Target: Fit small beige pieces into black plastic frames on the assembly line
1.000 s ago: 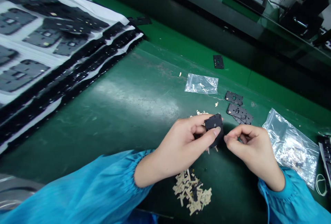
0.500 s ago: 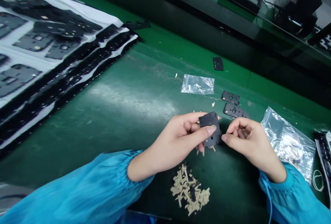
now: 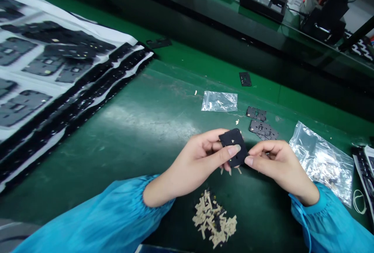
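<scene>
My left hand [image 3: 201, 159] grips a small flat black plastic plate [image 3: 233, 138], thumb on its face and fingers behind. The plate is tilted and has small holes. At its right edge, my right hand [image 3: 271, 161] is closed in a pinch, thumb and index fingertip together; whatever lies between them is too small or hidden. Below the hands, a pile of small beige strips [image 3: 214, 220] mixed with dark bits lies on the green table. A few loose strips lie just under the plate.
Similar black plates [image 3: 263, 128] lie beyond my right hand, and a single one [image 3: 244, 79] farther back. An empty clear bag [image 3: 219, 101] and a fuller clear bag [image 3: 324, 163] rest on the table [image 3: 140, 120]. Stacked trays of black parts [image 3: 70, 85] stand at left, a rubber band [image 3: 359, 201] at right.
The view has shifted slightly. The black plate has turned a little in my left hand, and my right fingertips have come in from just beside it to its edge.
</scene>
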The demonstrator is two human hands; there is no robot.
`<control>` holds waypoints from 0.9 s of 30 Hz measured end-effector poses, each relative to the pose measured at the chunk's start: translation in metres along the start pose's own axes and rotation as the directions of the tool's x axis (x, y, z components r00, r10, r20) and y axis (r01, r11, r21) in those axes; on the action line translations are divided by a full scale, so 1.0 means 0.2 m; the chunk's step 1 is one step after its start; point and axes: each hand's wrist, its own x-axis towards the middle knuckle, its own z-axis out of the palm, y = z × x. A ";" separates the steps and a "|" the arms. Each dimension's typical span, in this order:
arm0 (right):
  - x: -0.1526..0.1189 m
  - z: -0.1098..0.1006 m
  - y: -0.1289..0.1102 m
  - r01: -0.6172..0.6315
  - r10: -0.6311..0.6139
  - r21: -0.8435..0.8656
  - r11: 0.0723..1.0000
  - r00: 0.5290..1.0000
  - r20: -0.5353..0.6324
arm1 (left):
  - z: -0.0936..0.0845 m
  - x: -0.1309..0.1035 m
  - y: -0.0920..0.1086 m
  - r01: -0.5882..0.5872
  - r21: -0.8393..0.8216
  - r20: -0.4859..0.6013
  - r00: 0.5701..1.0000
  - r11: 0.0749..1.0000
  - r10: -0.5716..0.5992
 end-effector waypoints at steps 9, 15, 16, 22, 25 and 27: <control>0.02 -0.02 0.00 -0.056 0.048 0.110 0.992 0.996 0.080 | -0.01 -0.01 0.02 -0.114 0.151 0.040 0.993 0.982 0.109; 0.05 -0.01 0.05 -0.084 0.047 0.259 0.962 0.988 0.146 | -0.04 -0.01 0.00 -0.148 0.180 -0.051 0.986 0.973 0.159; 0.04 0.00 0.04 -0.008 -0.014 0.214 0.977 0.995 0.102 | -0.05 -0.01 -0.01 -0.153 0.181 -0.067 0.984 0.971 0.168; -0.04 0.01 -0.02 0.468 -0.557 -0.446 0.763 0.827 -0.084 | -0.06 -0.02 0.00 -0.154 0.374 0.022 0.987 0.915 0.157; -0.07 0.00 -0.03 0.538 -0.659 -0.664 0.520 0.747 0.089 | -0.05 -0.03 0.01 -0.264 0.586 0.164 0.964 0.766 0.207; -0.08 -0.01 -0.03 0.545 -0.677 -0.722 0.426 0.722 0.146 | -0.04 -0.03 0.01 -0.365 0.655 0.266 0.931 0.662 0.250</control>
